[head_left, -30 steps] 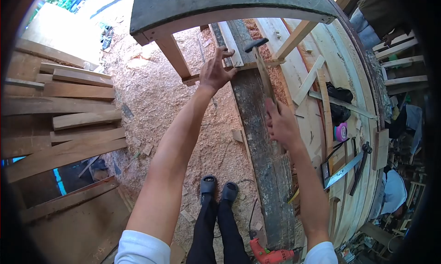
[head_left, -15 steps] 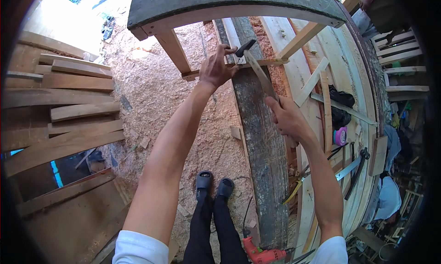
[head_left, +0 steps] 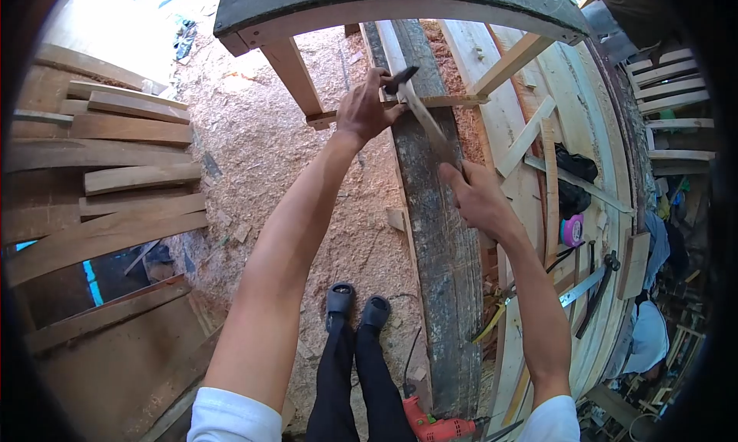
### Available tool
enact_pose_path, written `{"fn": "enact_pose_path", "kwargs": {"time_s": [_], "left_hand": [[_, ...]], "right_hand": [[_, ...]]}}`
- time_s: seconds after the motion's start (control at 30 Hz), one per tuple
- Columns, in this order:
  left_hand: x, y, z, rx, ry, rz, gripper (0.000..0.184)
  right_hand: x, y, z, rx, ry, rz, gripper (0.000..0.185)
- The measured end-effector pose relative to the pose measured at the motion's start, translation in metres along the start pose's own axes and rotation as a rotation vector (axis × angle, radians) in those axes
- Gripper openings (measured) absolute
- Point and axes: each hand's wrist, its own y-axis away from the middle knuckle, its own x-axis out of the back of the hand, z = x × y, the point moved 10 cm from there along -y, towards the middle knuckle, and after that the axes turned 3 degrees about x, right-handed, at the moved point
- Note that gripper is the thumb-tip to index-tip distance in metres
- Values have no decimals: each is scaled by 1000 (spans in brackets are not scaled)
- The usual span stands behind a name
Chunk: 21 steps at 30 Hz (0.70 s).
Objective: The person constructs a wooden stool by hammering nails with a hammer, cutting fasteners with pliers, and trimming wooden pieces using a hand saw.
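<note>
My right hand (head_left: 480, 201) is closed around the wooden handle of a hammer (head_left: 427, 124). The hammer's dark head is at the joint where a pale slat (head_left: 393, 46) meets a narrow wooden crossbar (head_left: 446, 101); whether it touches the wood I cannot tell. My left hand (head_left: 364, 110) grips the crossbar beside the hammer head, thumb below and fingers bent above; part of the grip is hidden. The crossbar joins two legs (head_left: 294, 77) of a wooden frame with a dark curved panel (head_left: 392, 0). A worn plank bench (head_left: 442, 265) lies beneath.
Curved boards (head_left: 131, 134) are stacked at left. Wood shavings (head_left: 261, 142) cover the ground. A red drill (head_left: 437, 423) lies near my feet. Right of the bench are boards, a pink tape roll (head_left: 571, 230), a saw (head_left: 582, 286) and another hammer (head_left: 600, 292). Another person (head_left: 626, 15) is at upper right.
The hammer head has shifted slightly left and down over the joint, with my right hand moving a little left. My left hand stays at the crossbar.
</note>
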Motion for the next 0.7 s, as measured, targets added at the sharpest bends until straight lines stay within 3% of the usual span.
{"fn": "enact_pose_path", "kwargs": {"time_s": [0.1,0.3,0.4,0.47,0.6,0.7], "left_hand": [[2,3,3,-28,35,3,62],[1,2,-1,-3,3,14,58],[-1,2,2,-36,-22,-18,64],[-1,2,4,-50,-21,-11,64],[2,0,2,-49,-24,21,60],[-1,3,4,-44,3,5,60]], "right_hand": [[7,6,-1,-18,-190,115,39],[-2,-1,-2,5,-6,-5,40],[8,9,-3,-44,-144,138,40],[14,10,-1,88,91,238,42],[15,13,-4,-20,71,128,42],[19,10,-5,32,32,263,42]]}}
